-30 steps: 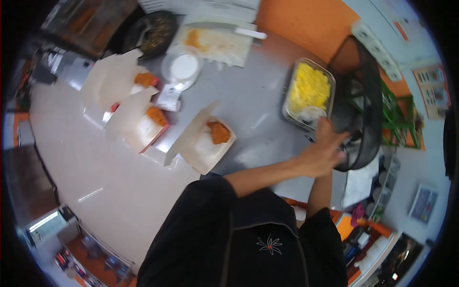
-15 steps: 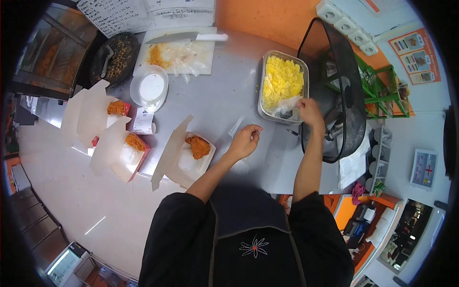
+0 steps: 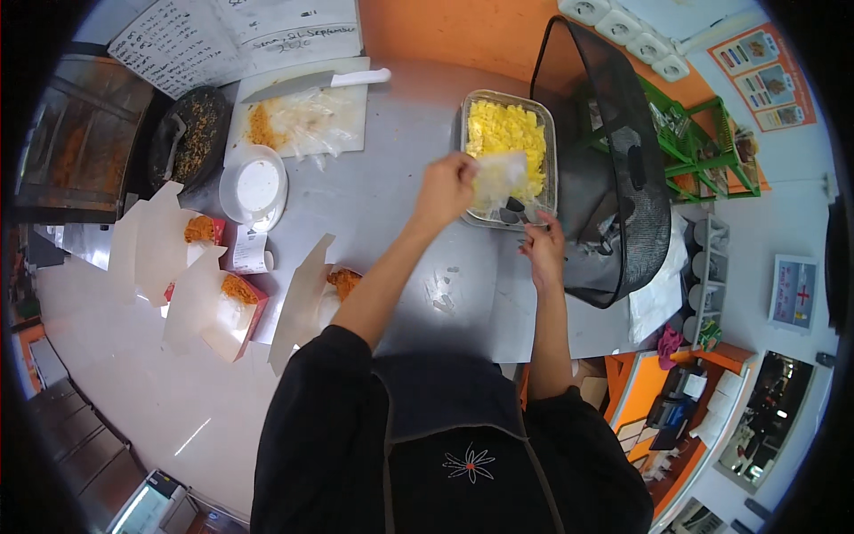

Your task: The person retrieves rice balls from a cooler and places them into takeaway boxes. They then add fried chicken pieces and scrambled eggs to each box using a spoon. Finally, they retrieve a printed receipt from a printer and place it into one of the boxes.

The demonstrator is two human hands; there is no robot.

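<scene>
left hand (image 3: 445,191): fingers pinched on plastic film (image 3: 501,173), likely to clear the yellow food (image 3: 505,133) | right hand (image 3: 545,249): fingers closed on dark utensil (image 3: 514,209), apparently by its handle | food tray (image 3: 552,151): counter (image 3: 414,120), upper centre-right of frame

Head view: wide fisheye on person's head, left one of side-by-side pair. Looks steeply down and forward; upright, unmirrored. Dark apron (image 3: 458,405) fills bottom centre, close to lens; forearms (image 3: 386,280) reach up, left hand (image 3: 442,191) and right hand (image 3: 545,254) farther off. Steel counter (image 3: 391,173) below, orange wall (image 3: 436,36) beyond at top, pale floor (image 3: 169,400) left. Edges bow toward dark rim.
</scene>
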